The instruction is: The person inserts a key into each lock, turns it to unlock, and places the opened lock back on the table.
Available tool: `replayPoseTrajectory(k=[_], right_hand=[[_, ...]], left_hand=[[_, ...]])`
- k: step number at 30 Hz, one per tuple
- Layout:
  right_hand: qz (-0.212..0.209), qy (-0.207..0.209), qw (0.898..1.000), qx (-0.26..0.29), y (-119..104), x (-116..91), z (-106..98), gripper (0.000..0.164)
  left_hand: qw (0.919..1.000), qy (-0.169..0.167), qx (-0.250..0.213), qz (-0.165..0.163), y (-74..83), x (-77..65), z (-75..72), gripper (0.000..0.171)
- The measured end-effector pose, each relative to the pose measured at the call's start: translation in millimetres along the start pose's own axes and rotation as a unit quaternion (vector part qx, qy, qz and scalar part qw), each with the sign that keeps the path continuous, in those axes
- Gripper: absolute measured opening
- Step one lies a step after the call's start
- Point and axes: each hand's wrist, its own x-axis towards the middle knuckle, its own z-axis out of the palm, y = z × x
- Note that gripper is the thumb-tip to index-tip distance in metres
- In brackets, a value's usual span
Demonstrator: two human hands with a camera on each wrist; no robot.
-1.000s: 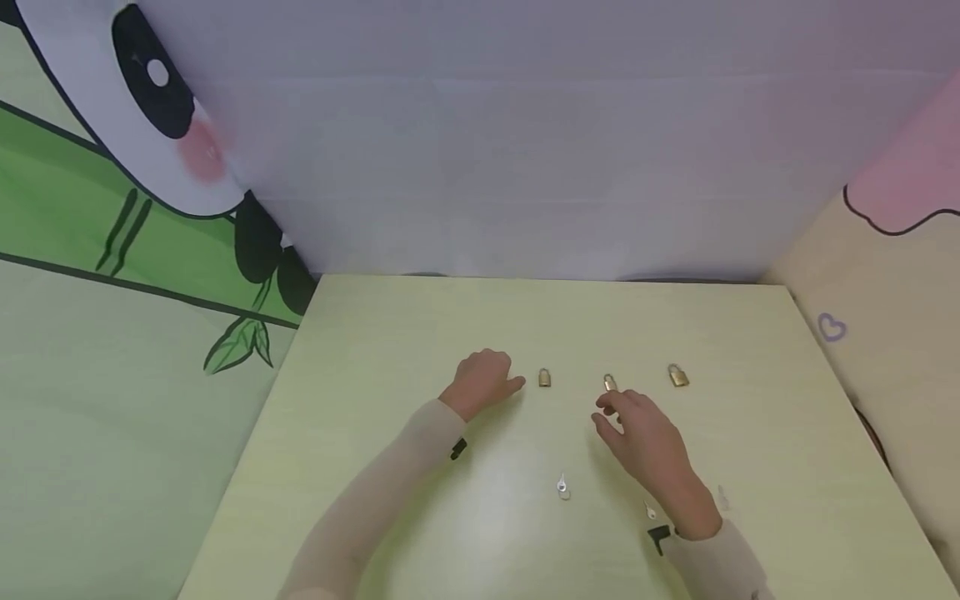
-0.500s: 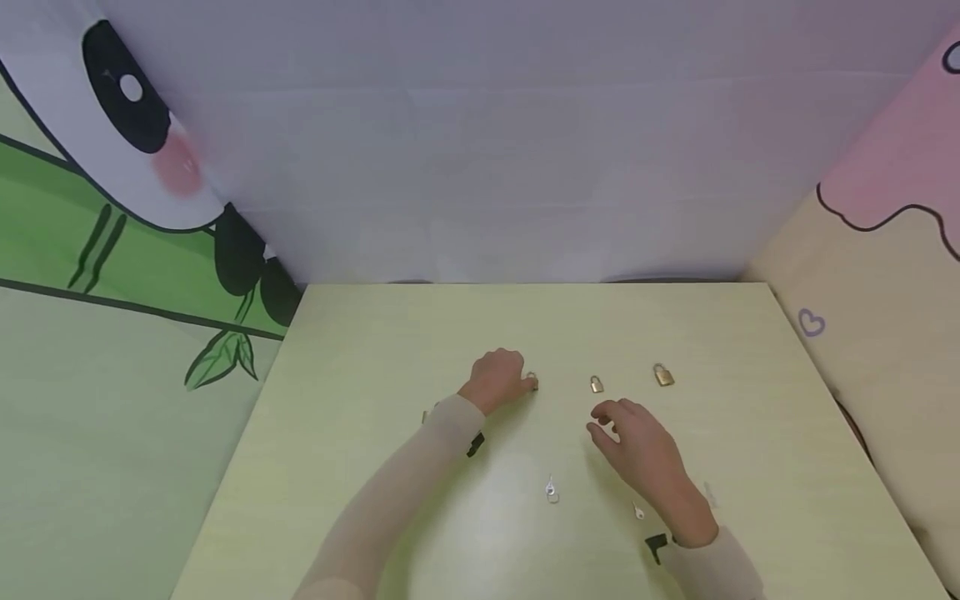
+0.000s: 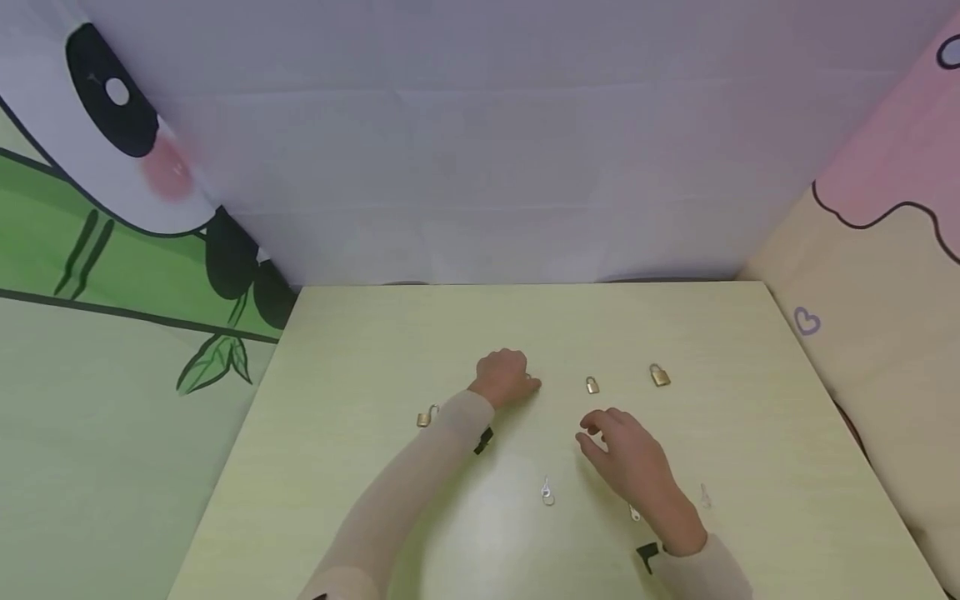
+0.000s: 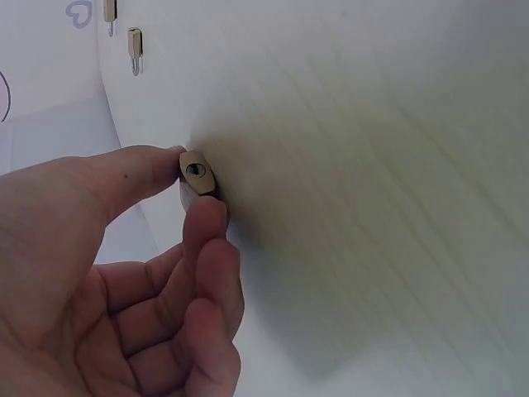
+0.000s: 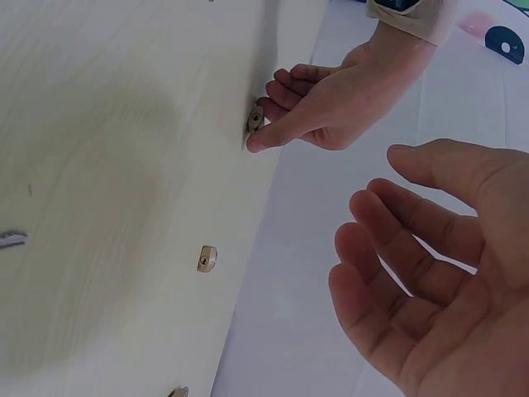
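- Counter point(image 3: 480, 533), a pale wood-look surface with faint grain, carries a soft bright glare on its near part.
- Near the right wrist lies 1 silver key point(image 3: 634, 513), partly hidden by the arm; 1 keyring point(image 3: 548, 497) with a key lies farther left. A pale item point(image 3: 705, 497) to the right is too faint to name.
- Right grip point(image 3: 630, 454), a bare hand, is released, its fingers loosely bent above the counter.
- Leftmost padlock point(image 3: 424, 419), brass, lies beside the left sleeve point(image 3: 420, 467), its shackle swung out towards the right.
- Left grip point(image 3: 504, 379), grasping the held padlock point(image 4: 197, 172), pinches it between thumb and forefinger, left of the middle of the counter. Its keyhole end faces the person and its shackle points to the back; the long axis runs front to back.
- Farther right sit 2 brass padlocks: the middle padlock point(image 3: 592, 386) and the right padlock point(image 3: 660, 376), both with shackles towards the back, the right one leaning left.
- Beyond stands a lavender back wall point(image 3: 480, 167), between a green cartoon wall point(image 3: 97, 400) and a beige-and-pink wall point(image 3: 885, 333) with 1 purple heart.
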Motion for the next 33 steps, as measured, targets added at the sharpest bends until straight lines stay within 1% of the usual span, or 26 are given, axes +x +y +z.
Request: replayPoseTrajectory(k=[4, 9, 12, 16, 18, 23, 25, 29, 33], right_hand=[[-0.006, 0.004, 1.0, -0.001, -2, -1, 3, 0.012], [-0.023, 0.007, 1.0, -0.008, -5, -4, 6, 0.013], [-0.031, 0.008, 0.999, -0.012, -7, -6, 9, 0.013], [-0.029, 0.003, 0.999, -0.017, -9, -10, 16, 0.013], [-0.018, -0.01, 1.0, -0.018, -11, -12, 19, 0.012], [0.026, -0.07, 0.997, -0.028, -15, -18, 33, 0.009], [0.031, -0.09, 0.995, -0.037, -14, -21, 41, 0.011], [0.023, -0.105, 0.993, -0.046, -15, -28, 57, 0.014], [0.027, -0.109, 0.992, -0.05, -16, -32, 66, 0.017]], left_hand=[[1.0, 0.0, -0.009, -0.002, -3.3, 0.4, 1.5, 0.044], [0.9999, 0.004, -0.013, -0.006, -5.4, -2.7, -1.2, 0.044], [0.9999, 0.012, -0.003, -0.003, -6.5, -5.3, -5.8, 0.045], [0.9998, 0.019, 0.005, 0.003, -6.1, -11.2, -18.1, 0.047], [0.9998, 0.018, 0.008, 0.005, -4.6, -15.1, -26.2, 0.047], [0.9997, 0.015, 0.02, 0.008, 0.9, -26.4, -45.3, 0.048], [0.9996, 0.018, 0.022, 0.01, 2.6, -30.5, -50.3, 0.048], [0.9992, 0.025, 0.022, 0.02, 4.5, -35.9, -54.9, 0.049], [0.999, 0.029, 0.025, 0.023, 5.4, -38.7, -56.1, 0.05]])
